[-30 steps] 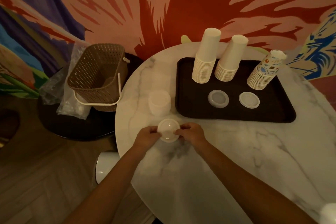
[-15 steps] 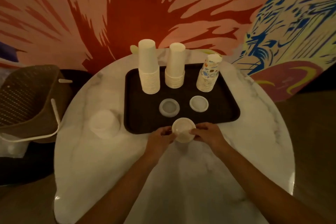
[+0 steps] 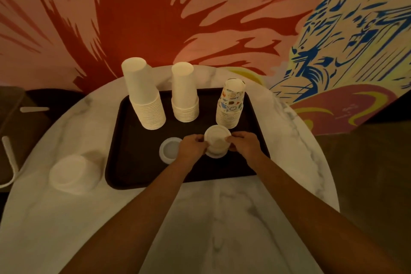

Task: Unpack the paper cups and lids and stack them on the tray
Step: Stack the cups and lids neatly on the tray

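change: a second ago the small stack of white plastic lids [image 3: 217, 141] sits low over the round white marble table [image 3: 222, 218], near the loose pile of white lids [image 3: 71, 172] left of the tray. half a second ago it is at the near rim of the dark brown rectangular tray [image 3: 133, 169]. now the lid stack is inside the tray, right of centre, directly over a flat white lid [image 3: 210, 155] lying there. only a crescent of that flat white lid shows under the hands. cannot tell whether the lid stack already rests on it or hangs just above.

meaning: reads as the set-down step for one batch of lids, starting a lid column on the tray in front of the cups. the loose pile is still out on the table, so the task looks well along but not done.

grip: left hand [image 3: 193, 147] and right hand [image 3: 244, 143] both clamp the lid stack, pinching its rim from opposite sides with thumbs and fingertips curled in. neither holds anything else. the left hand lies close beside a translucent round lid [image 3: 169, 151] on the tray; contact unclear.

around: tall stack of plain white paper cups [image 3: 145, 100], second plain white cup stack [image 3: 185, 95] and stack of printed paper cups [image 3: 231, 107], all upside down along the far side of the tray. the printed stack stands just behind the lid stack, so a careless release could nudge it.
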`<state>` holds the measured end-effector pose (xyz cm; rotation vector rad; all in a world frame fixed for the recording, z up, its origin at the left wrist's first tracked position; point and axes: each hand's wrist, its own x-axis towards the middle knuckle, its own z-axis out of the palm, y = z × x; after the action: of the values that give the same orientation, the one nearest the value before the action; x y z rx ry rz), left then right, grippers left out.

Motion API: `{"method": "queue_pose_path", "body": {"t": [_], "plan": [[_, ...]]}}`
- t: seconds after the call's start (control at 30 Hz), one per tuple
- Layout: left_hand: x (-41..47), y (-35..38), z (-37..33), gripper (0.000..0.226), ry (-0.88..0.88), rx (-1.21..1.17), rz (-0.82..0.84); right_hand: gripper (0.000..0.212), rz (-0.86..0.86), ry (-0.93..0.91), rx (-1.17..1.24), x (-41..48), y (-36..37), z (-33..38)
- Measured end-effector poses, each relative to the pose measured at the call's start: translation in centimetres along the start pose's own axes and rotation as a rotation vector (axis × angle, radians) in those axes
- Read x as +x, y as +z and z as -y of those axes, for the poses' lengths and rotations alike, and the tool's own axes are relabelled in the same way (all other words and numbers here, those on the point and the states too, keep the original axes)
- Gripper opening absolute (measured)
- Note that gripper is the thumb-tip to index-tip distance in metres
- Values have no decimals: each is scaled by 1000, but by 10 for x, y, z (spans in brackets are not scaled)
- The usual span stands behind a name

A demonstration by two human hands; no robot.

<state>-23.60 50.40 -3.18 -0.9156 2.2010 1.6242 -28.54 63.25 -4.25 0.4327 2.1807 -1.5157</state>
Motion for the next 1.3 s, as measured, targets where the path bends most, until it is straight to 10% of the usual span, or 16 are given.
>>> {"method": "queue_pose_path", "body": {"t": [0.7, 1.3], "plan": [[-16, 6, 5, 49, -127, -125, -57, 48, 36, -153, -407, 0, -9, -4], [-87, -205, 79, 22, 130, -77, -343, 31, 188, -340, -267, -114, 148, 22]]}}
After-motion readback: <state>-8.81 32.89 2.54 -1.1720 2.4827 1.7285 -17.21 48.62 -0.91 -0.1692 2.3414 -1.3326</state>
